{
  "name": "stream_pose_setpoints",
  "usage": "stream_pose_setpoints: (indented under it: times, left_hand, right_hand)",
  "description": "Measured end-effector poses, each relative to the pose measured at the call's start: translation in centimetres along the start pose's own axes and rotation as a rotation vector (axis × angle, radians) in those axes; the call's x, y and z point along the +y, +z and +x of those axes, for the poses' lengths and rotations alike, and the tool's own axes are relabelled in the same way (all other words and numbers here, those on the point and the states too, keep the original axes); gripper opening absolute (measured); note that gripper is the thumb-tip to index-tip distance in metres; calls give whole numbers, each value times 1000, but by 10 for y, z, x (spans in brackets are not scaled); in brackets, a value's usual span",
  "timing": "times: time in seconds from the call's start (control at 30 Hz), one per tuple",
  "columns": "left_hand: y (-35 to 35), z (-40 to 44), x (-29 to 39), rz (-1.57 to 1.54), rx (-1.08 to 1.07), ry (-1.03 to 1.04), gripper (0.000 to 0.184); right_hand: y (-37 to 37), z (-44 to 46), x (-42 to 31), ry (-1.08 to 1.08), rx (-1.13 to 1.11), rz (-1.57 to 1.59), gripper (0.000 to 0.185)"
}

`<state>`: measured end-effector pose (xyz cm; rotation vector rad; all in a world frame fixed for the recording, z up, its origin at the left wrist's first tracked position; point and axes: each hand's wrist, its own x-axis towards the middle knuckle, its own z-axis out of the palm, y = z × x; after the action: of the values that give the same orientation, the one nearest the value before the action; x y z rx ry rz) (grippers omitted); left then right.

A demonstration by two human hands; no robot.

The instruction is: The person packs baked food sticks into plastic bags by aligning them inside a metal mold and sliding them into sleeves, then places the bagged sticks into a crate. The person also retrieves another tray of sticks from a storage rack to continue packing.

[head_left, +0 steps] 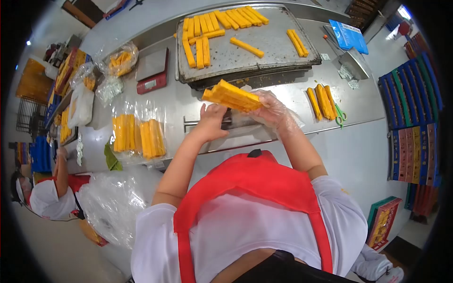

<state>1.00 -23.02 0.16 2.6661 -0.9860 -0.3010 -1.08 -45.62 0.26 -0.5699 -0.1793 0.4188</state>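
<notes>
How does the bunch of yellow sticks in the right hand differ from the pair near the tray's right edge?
The held bunch is up in the right hand; the pair lies on the tray. The held bunch has several sticks; the pair, two. The held bunch runs mostly sideways; the pair, mostly front to back. Both are yellow.

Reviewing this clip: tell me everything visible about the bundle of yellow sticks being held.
The bundle of yellow sticks is several long, blocky pieces gathered lengthwise with staggered ends; their number is unclear. It is raised above the metal table, by the near edge of the tray. The right grip, in clear plastic, holds one end; the left grip is near the other, contact unclear.
</notes>
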Motion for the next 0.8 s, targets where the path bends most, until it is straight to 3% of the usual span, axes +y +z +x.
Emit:
stream_pose_setpoints:
  times: [0.1,0.17,0.2,0.27,0.3,0.37,0.43,0.5,0.6,0.73,0.8]
  left_hand:
    - [-1,6,0,2,-82,16,93]
    - [6,4,-5,-140,42,67,99]
    - [6,4,-6,-138,37,76,99]
    - [6,2,-8,-190,70,132,103]
    - [6,3,-9,-188,68,138,103]
    - [6,5,-10,-154,84,202,104]
    - [11,6,-12,-155,80,217,104]
    - [12,8,-17,-107,84,238,106]
    - [15,8,-16,-136,101,223,104]
    - [9,8,-10,-209,88,231,102]
    - [8,5,-11,-218,50,191,103]
  right_hand:
    - [-13,-21,-18,-23,70,-70,38]
    - [-39,-46,-35,24,292,-184,33]
    - [-52,-58,-43,15,297,-182,33]
    - [-65,-73,-53,316,347,-269,32]
    - [-63,-72,-50,309,350,-268,32]
    - [-57,-70,-43,437,636,-332,31]
    - [-73,-67,-16,139,414,-1102,33]
    - [19,-46,-14,417,783,-816,36]
    - [9,-47,-10,382,746,-765,38]
    - [15,-45,-22,434,736,-1087,46]
    - [30,-44,-29,421,534,-1429,40]
